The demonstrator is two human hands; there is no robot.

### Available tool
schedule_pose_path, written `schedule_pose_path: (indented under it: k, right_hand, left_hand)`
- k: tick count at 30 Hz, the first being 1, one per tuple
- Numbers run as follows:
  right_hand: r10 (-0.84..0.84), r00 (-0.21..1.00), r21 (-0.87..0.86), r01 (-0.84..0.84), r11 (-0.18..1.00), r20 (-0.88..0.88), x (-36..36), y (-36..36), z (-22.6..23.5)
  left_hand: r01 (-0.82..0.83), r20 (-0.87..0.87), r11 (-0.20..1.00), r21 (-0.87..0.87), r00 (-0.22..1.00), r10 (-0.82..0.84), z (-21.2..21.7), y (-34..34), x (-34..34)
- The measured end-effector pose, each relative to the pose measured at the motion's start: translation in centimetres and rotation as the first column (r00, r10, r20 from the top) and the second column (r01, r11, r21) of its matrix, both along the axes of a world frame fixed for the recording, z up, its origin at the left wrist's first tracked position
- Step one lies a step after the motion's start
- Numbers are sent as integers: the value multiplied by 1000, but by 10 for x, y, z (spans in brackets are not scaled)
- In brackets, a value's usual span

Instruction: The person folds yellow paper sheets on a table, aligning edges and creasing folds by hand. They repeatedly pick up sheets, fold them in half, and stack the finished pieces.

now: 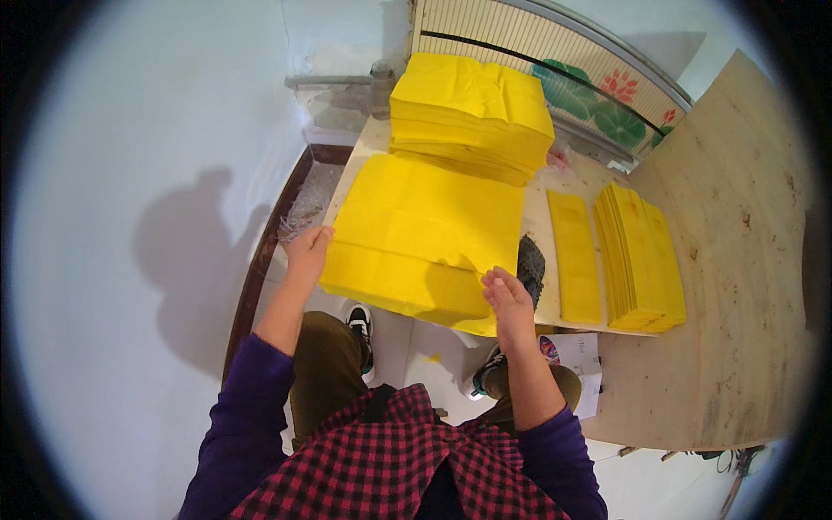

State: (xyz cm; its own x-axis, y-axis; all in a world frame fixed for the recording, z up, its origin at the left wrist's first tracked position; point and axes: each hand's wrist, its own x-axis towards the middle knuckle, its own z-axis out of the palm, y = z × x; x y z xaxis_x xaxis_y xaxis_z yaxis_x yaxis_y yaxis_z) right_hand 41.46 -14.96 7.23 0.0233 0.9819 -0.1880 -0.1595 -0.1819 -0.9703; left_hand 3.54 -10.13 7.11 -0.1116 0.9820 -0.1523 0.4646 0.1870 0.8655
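Note:
A large yellow sheet (433,204), which looks like felt or nonwoven cloth, lies on the table in front of me. Its near part shows a crosswise edge or fold, and the front portion (403,282) hangs over the table's near side. At the left end of that edge, my left hand (308,253) pinches the sheet between thumb and fingers. My right hand (511,302) has its fingers closed at the right end, by a small raised corner. Whether more sheets lie beneath is hard to make out. Just behind stands a tall stack of folded yellow cloth (472,108).
Right of the sheet lie a flat yellow strip (573,256) and a pile of folded yellow pieces (637,256). A dark crumpled thing (530,269) sits near my right hand. A glass jar (381,89) stands behind left. Wooden board (724,260) flanks the right; wall (130,286) the left.

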Motion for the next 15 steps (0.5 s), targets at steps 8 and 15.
schedule_pose_path:
  k: [8, 15]
  right_hand:
    - [-441, 651, -306, 317, 898, -619, -3, -1, -1]
    - [-484, 673, -325, 359, 875, -559, 17, 8, 1]
  left_hand:
    - [-205, 856, 851, -483, 95, 509, -8, -10, 46]
    - [-274, 846, 847, -457, 160, 508, -14, 10, 32]
